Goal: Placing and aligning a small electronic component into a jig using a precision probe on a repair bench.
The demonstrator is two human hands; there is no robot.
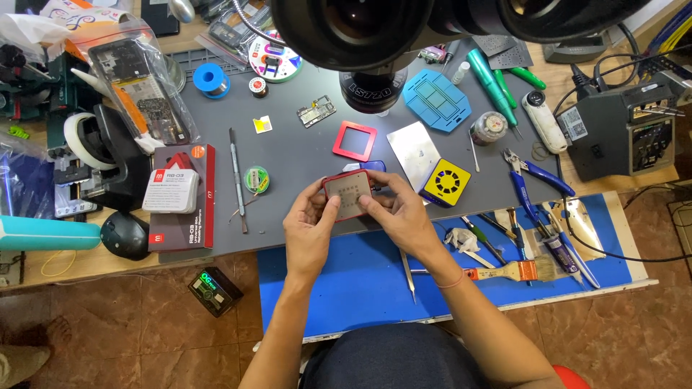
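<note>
Both hands hold a small red-framed square stencil block (347, 195) over the near edge of the grey work mat (303, 155), the left hand (310, 229) and right hand (398, 210) each closing fingers and thumb around its sides. A matching empty red square frame (355, 140) lies apart on the mat just beyond, so the set looks only partly put together. The tweezers (408, 275) on the blue mat (360, 288) and the paintbrush (515, 271) lie untouched.

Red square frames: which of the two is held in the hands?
The red frame with the metal plate, gripped by both hands; the empty red frame lies alone on the grey mat.
</note>
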